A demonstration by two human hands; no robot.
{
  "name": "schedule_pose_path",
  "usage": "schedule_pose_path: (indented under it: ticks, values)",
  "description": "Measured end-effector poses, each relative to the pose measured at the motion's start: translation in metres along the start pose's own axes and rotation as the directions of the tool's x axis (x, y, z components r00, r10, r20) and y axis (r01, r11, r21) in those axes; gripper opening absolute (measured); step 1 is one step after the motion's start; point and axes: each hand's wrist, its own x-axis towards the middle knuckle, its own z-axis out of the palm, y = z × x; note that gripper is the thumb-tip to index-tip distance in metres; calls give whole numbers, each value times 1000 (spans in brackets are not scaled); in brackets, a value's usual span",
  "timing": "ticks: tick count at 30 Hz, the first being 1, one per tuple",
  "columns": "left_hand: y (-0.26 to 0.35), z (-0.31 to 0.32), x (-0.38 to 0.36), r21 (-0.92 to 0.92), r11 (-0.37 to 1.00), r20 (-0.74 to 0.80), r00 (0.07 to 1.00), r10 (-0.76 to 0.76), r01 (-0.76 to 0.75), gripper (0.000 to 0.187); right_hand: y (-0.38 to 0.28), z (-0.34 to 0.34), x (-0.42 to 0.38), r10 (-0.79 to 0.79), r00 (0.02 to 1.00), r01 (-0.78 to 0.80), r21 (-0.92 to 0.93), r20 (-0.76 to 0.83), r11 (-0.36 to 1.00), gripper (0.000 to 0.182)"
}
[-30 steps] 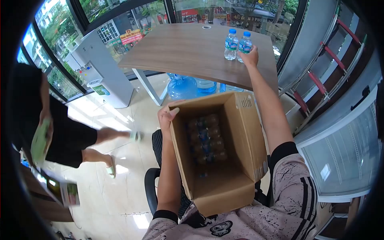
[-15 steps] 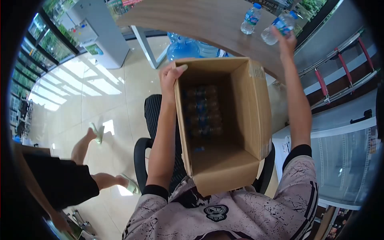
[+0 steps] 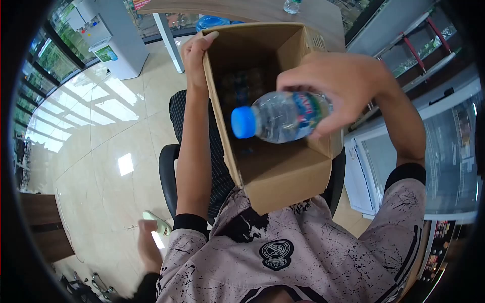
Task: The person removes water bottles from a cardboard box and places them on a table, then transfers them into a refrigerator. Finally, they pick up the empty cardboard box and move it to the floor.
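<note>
Right hand (image 3: 348,86) grips the water bottle (image 3: 278,117) sideways above the open cardboard box (image 3: 283,171), cap toward the box's near-left wall. Left hand (image 3: 194,48) clasps the box's far-left rim. Advisable: lower the bottle beside those already inside, keeping the box steady.

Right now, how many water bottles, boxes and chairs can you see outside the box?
Water bottles: 2, one in the right hand at, one on the table at
Cardboard box: 1
Office chair: 1
Total: 4
</note>
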Motion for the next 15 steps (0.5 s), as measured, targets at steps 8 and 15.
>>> schedule_pose_path:
  ticks: [8, 15]
  values:
    - [12, 11, -10, 65, 997, 57, 997, 43, -47, 17, -12, 29, 41, 345, 917, -286, -271, 201, 919, 48]
    - [-14, -1, 2, -49, 999, 53, 999, -5, 8, 23, 66, 84, 140, 453, 734, -121, -558, 507, 821, 54]
